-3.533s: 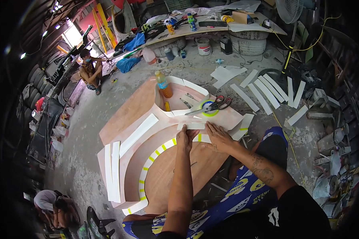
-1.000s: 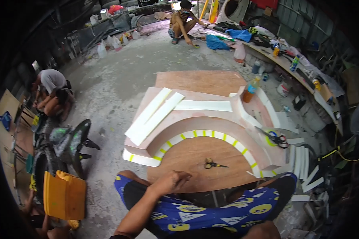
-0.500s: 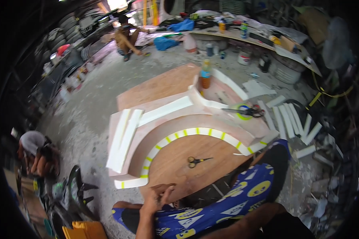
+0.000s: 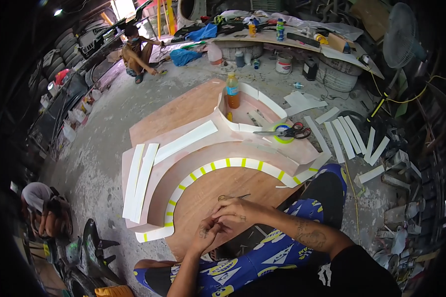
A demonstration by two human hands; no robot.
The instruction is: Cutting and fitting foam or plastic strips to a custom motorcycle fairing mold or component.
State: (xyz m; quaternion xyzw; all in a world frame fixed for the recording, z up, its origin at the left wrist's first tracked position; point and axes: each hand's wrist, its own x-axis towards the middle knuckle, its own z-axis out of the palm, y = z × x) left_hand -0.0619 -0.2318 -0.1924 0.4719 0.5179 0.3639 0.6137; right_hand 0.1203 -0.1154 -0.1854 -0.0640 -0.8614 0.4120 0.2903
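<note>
My left hand (image 4: 206, 233) and my right hand (image 4: 236, 213) meet above the plywood board (image 4: 198, 208), fingers bent and pressed together. Anything between the fingertips is too small to make out. Just beyond my right hand lie small scissors (image 4: 243, 196), partly covered by it. A pale curved arch-shaped panel (image 4: 183, 161) rests on the board. White strip (image 4: 171, 204) lines its inner curve, crossed by several yellow-green tape pieces. Bigger black-handled scissors (image 4: 297, 130) and a green-rimmed tape roll (image 4: 284, 140) lie on the panel. White strips (image 4: 142, 180) rest along its left side.
A bottle of orange liquid (image 4: 233, 94) stands in the panel's far recess. Loose white strips (image 4: 349, 133) lie on the floor to the right. Two other people, one (image 4: 138, 52) far off and one (image 4: 44, 208) at left, crouch. A fan (image 4: 403, 37) stands at the far right.
My right hand has come in from the lower right and joined my left hand, which has moved slightly right within the scene. The view has shifted, and the small scissors are now partly hidden.
</note>
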